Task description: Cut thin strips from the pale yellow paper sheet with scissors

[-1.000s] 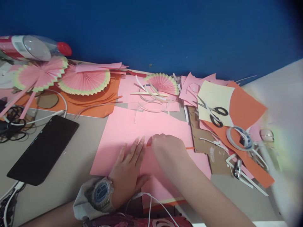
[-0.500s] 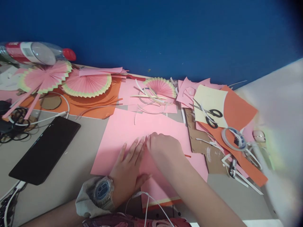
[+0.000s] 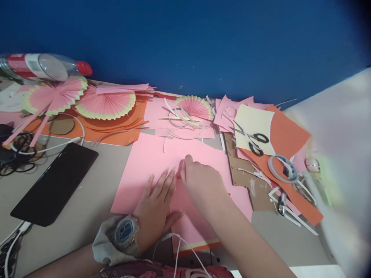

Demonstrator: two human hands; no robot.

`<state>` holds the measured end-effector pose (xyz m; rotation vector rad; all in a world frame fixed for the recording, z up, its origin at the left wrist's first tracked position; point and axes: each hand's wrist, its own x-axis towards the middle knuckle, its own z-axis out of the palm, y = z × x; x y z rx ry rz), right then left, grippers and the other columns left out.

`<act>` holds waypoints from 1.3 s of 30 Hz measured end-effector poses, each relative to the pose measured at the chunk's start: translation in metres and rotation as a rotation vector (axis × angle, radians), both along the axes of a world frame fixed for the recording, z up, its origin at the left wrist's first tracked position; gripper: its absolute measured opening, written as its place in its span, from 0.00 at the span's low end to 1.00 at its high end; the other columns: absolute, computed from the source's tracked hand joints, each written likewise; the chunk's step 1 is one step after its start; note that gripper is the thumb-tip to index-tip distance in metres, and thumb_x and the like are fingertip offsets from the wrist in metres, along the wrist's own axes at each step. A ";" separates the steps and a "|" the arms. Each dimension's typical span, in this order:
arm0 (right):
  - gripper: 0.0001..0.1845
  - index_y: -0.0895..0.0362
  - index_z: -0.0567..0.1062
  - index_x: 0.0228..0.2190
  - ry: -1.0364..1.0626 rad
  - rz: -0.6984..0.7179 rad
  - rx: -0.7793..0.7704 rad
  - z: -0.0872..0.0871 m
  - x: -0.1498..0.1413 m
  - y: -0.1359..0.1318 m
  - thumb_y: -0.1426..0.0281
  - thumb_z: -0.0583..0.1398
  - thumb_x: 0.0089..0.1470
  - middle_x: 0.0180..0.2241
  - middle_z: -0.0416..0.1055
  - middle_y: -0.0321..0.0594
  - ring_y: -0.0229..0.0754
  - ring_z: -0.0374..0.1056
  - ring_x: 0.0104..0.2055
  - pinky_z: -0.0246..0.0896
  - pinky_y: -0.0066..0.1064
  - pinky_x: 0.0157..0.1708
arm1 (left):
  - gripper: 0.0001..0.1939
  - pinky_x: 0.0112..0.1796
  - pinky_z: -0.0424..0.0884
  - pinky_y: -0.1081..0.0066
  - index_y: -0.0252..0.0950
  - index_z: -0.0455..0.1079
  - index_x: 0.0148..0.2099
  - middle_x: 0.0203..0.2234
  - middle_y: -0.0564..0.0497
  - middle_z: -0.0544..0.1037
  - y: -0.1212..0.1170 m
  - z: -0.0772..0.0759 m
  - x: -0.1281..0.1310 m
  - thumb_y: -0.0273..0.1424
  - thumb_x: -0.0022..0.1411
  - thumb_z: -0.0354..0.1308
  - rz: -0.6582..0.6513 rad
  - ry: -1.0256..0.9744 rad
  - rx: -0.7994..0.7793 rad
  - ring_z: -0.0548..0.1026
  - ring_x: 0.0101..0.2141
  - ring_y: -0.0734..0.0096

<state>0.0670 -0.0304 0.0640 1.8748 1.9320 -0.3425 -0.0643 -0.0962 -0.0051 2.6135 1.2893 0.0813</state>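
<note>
Pink paper lies across the middle of the desk. My left hand rests flat on it, fingers spread and pointing away from me. My right hand is closed just to the right of those fingertips, pressed down on the paper with its thumb side up. Whatever it may hold is hidden by the curled fingers. A thin orange-red edge shows beside the right fingers and again by the right wrist. Below my hands, a second pink sheet has a cream and orange border at its near edge.
Scissors lie on a cream sheet at the right, near a tape roll and cardboard. Pleated paper fans, a bottle and a phone are at the left. A blue wall stands behind.
My right hand has shifted slightly, its thumb now standing higher and apart from the left fingertips. The left hand stays in place. The view has turned a little.
</note>
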 end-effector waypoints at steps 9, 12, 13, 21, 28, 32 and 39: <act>0.08 0.58 0.64 0.38 0.018 0.052 0.142 -0.009 0.005 -0.007 0.69 0.49 0.59 0.32 0.68 0.42 0.41 0.70 0.22 0.49 0.28 0.15 | 0.37 0.58 0.40 0.50 0.25 0.45 0.64 0.63 0.41 0.48 0.000 0.001 0.001 0.48 0.63 0.37 0.016 -0.013 -0.005 0.46 0.62 0.54; 0.07 0.58 0.64 0.37 0.023 0.074 0.174 -0.010 0.010 -0.010 0.70 0.48 0.60 0.34 0.67 0.42 0.40 0.69 0.22 0.48 0.28 0.15 | 0.38 0.58 0.40 0.49 0.25 0.43 0.65 0.63 0.40 0.47 0.000 0.001 0.000 0.49 0.63 0.37 0.014 -0.011 -0.013 0.44 0.62 0.53; 0.07 0.58 0.64 0.36 0.032 0.071 0.174 -0.010 0.011 -0.011 0.70 0.47 0.60 0.33 0.67 0.41 0.41 0.69 0.23 0.47 0.28 0.15 | 0.38 0.58 0.39 0.49 0.25 0.43 0.65 0.63 0.40 0.46 0.000 0.001 0.000 0.49 0.63 0.37 0.015 -0.008 -0.015 0.44 0.62 0.53; 0.09 0.57 0.67 0.31 0.283 -0.024 0.065 -0.011 0.027 -0.014 0.73 0.48 0.59 0.28 0.69 0.38 0.41 0.68 0.28 0.53 0.28 0.24 | 0.37 0.58 0.39 0.49 0.24 0.46 0.64 0.63 0.38 0.47 0.001 0.003 0.001 0.48 0.63 0.37 0.002 0.007 -0.006 0.46 0.62 0.53; 0.07 0.56 0.65 0.29 0.531 -0.051 0.098 -0.022 0.039 -0.022 0.69 0.51 0.59 0.31 0.67 0.37 0.39 0.63 0.32 0.56 0.29 0.31 | 0.37 0.58 0.41 0.51 0.24 0.47 0.64 0.63 0.39 0.47 -0.001 -0.001 0.000 0.48 0.63 0.38 0.005 0.010 0.013 0.46 0.62 0.54; 0.08 0.56 0.65 0.30 0.576 -0.067 0.118 -0.029 0.039 -0.025 0.71 0.49 0.60 0.31 0.65 0.37 0.40 0.62 0.34 0.57 0.30 0.35 | 0.37 0.58 0.40 0.51 0.24 0.48 0.63 0.62 0.39 0.48 -0.001 -0.002 0.000 0.48 0.63 0.38 0.012 0.005 0.008 0.47 0.61 0.55; 0.07 0.56 0.64 0.29 0.617 -0.108 0.107 -0.032 0.039 -0.025 0.72 0.51 0.59 0.31 0.64 0.37 0.40 0.61 0.34 0.57 0.31 0.35 | 0.37 0.59 0.34 0.53 0.26 0.48 0.63 0.62 0.42 0.49 -0.001 -0.005 0.000 0.49 0.62 0.40 0.032 -0.015 -0.016 0.46 0.62 0.58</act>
